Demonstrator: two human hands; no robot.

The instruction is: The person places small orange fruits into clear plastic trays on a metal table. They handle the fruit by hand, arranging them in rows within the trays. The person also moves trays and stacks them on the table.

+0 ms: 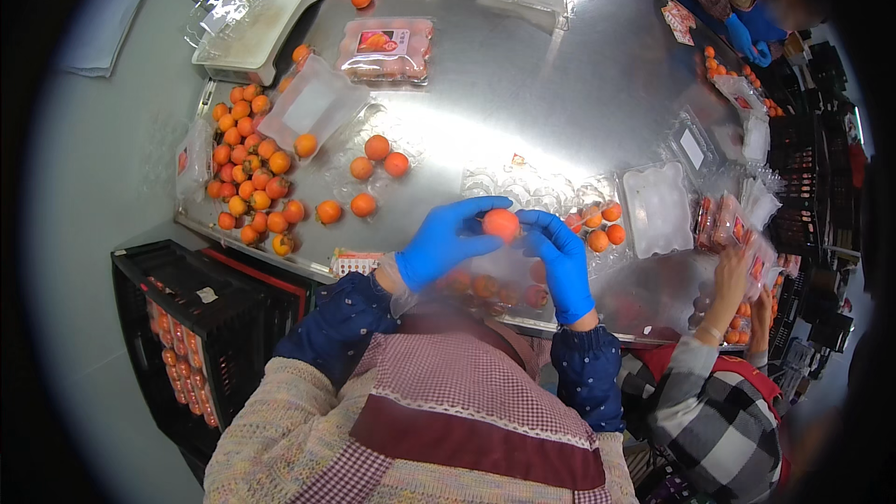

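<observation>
Between the thumb and fingers of my left hand, in a blue glove, is an orange-red persimmon. The blue-gloved fingertips of my right hand are at its right side; whether they grip it or only touch it I cannot tell. Below the hands, several persimmons lie near the table's front edge, blurred and partly hidden. A clear plastic clamshell tray rests just beyond my hands. Right of my right hand, several persimmons sit grouped on clear plastic.
A persimmon pile covers the left of the metal table. A packed, labelled box and a scale stand beyond. A white tray lies right. Black crates stand lower left. A co-worker's hands hold packs at right.
</observation>
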